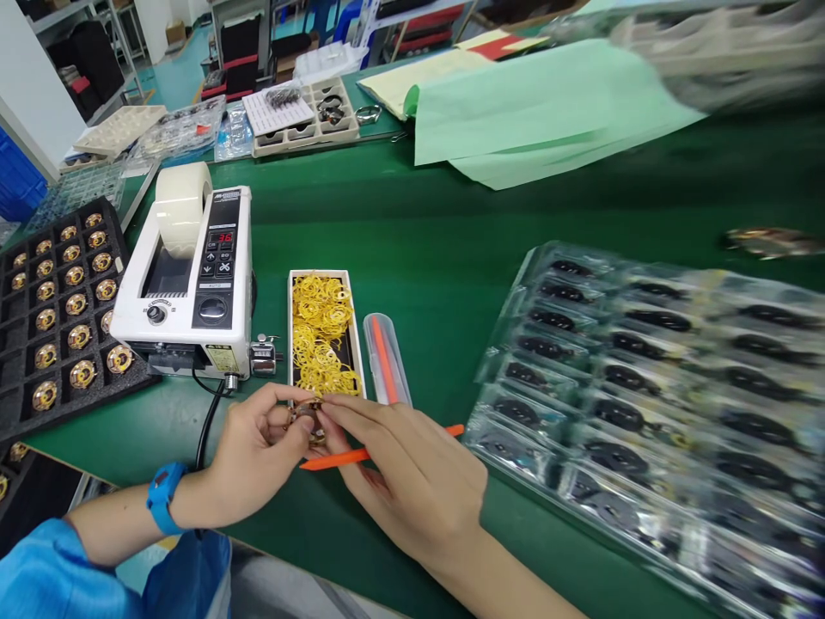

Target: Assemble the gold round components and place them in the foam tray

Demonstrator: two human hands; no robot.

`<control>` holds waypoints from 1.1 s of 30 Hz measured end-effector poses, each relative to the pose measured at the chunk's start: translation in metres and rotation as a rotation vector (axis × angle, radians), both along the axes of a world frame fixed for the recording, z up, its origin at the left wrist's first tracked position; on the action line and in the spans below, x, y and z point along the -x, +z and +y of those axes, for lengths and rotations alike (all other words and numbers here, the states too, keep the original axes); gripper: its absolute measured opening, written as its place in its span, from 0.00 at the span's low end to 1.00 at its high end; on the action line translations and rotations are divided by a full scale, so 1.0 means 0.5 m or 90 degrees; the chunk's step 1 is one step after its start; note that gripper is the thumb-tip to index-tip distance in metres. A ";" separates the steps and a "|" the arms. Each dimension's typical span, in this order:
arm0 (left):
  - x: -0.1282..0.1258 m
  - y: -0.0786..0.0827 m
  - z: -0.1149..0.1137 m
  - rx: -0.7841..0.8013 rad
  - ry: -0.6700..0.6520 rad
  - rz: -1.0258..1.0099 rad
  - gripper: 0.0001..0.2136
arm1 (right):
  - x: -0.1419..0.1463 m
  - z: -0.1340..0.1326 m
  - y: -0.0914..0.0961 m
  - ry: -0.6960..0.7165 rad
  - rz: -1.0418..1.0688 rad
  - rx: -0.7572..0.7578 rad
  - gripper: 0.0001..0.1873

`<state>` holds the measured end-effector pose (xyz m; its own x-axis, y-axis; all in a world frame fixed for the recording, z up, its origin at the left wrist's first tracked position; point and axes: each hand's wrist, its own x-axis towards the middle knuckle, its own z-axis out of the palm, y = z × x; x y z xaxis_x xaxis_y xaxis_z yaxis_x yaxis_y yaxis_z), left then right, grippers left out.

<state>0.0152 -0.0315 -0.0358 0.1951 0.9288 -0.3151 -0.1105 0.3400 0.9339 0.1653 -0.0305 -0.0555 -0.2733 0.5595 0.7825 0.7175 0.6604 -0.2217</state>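
Observation:
A small round gold-rimmed watch part [314, 418] is pinched between the fingers and thumb of my left hand [251, 456]. My fingers cover much of it. The fingertips of my right hand [412, 477] meet its right side. A pointed orange stick [351, 458] passes through my right hand, its tip jutting out to the left below the watch part. Just beyond both hands lies a white box [291, 327] of thin yellow rings [322, 322]. Beside that box is a clear plastic case [398, 365] with another orange stick [385, 357] in it.
A white tape dispenser [240, 258] stands left, with a tally counter [264, 356] against it. Further left, a black foam tray [16, 340] carries several round gold parts. On the right is a clear tray [534, 481] of bagged dark parts. Green sheets [516, 120] lie behind.

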 end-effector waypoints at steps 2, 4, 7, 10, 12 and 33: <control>0.000 -0.005 -0.005 -0.043 -0.002 0.034 0.16 | -0.001 0.000 -0.001 0.001 -0.003 -0.012 0.06; 0.001 -0.011 -0.008 -0.070 -0.004 0.058 0.16 | -0.001 0.001 -0.003 0.002 -0.005 -0.020 0.06; 0.002 -0.017 -0.011 -0.061 -0.009 0.060 0.17 | -0.001 0.002 -0.007 0.010 -0.017 -0.032 0.05; 0.003 -0.018 -0.012 -0.073 -0.011 0.077 0.16 | -0.002 0.003 -0.009 0.019 -0.032 -0.050 0.05; 0.003 -0.018 -0.013 -0.093 -0.008 0.097 0.15 | -0.003 0.005 -0.009 0.022 -0.037 -0.056 0.06; -0.005 -0.011 -0.015 -0.140 -0.010 0.143 0.12 | 0.005 -0.002 -0.008 -0.016 0.002 -0.042 0.05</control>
<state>0.0178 -0.0392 -0.0411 0.1582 0.9769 -0.1439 0.1106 0.1273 0.9857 0.1630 -0.0313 -0.0593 -0.2570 0.5130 0.8190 0.7339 0.6550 -0.1800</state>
